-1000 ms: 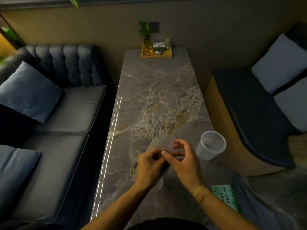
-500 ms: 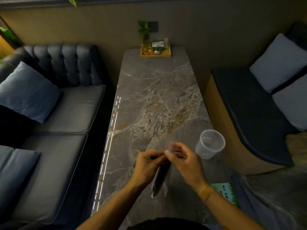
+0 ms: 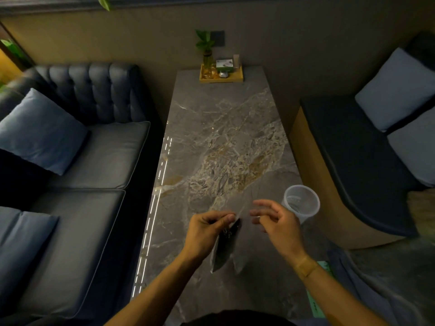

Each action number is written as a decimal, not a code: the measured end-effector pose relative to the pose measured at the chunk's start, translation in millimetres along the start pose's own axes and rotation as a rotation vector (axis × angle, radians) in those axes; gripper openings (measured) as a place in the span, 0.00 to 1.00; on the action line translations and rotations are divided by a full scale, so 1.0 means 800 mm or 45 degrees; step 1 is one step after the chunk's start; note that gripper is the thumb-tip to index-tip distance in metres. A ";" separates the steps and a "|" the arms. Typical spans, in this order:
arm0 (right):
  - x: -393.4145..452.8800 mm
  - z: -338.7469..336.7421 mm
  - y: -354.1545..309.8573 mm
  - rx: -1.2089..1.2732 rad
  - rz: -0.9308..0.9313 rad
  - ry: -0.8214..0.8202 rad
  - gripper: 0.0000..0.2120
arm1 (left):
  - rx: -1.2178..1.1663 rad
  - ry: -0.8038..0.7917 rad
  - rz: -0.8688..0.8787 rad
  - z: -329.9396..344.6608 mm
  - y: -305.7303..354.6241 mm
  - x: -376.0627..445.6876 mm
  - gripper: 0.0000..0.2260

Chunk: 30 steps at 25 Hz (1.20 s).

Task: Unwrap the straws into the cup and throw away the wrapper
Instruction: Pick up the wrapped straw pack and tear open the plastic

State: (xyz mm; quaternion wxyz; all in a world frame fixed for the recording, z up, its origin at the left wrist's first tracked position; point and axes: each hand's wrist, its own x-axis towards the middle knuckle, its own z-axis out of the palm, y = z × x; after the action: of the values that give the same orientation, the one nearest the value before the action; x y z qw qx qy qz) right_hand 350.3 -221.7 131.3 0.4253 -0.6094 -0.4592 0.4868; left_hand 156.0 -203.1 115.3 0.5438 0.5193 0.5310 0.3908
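Note:
My left hand (image 3: 207, 234) pinches the top of a clear wrapper holding dark straws (image 3: 226, 248); the pack hangs down over the marble table (image 3: 223, 137). A thin clear flap of wrapper (image 3: 244, 204) stands up from that pinch, between my two hands. My right hand (image 3: 280, 224) hovers just right of the flap, fingers spread, with nothing visibly in it. An upright, empty translucent plastic cup (image 3: 302, 203) stands on the table near its right edge, just beyond my right hand.
A wooden tray (image 3: 221, 77) with a small plant and items sits at the table's far end. A dark sofa (image 3: 94, 161) with cushions runs along the left, a padded bench (image 3: 353, 149) along the right. A green printed sheet (image 3: 315, 300) lies under my right forearm.
Both hands were together at the top of the pack. My right hand has let go and moved right toward the cup, fingers spreading; the pack now hangs from my left hand alone.

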 end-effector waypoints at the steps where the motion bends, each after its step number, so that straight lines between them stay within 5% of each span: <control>1: 0.003 -0.007 0.000 -0.033 -0.026 0.014 0.16 | -0.010 0.030 -0.015 -0.002 0.000 0.003 0.08; 6: 0.009 -0.036 -0.007 -0.193 -0.123 -0.105 0.06 | -0.053 0.069 -0.066 -0.015 0.002 0.015 0.06; 14: 0.000 -0.046 -0.025 -0.362 -0.068 -0.429 0.11 | -0.109 0.001 -0.064 -0.012 0.005 0.028 0.06; 20: 0.010 -0.018 -0.053 -0.327 -0.062 -0.353 0.05 | -0.078 -0.195 -0.072 -0.008 0.020 0.040 0.07; 26: 0.001 0.008 -0.042 -0.207 0.028 -0.188 0.01 | 0.268 0.344 0.097 0.008 0.025 0.014 0.07; 30: -0.004 0.019 -0.040 -0.200 0.049 -0.176 0.01 | -0.007 0.045 -0.090 0.012 0.023 -0.019 0.07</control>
State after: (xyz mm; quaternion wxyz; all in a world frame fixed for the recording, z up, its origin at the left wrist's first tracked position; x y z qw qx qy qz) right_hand 330.3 -216.9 160.5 0.3341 -0.6146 -0.5123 0.4982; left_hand 166.0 -216.5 134.7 0.5492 0.4917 0.5574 0.3820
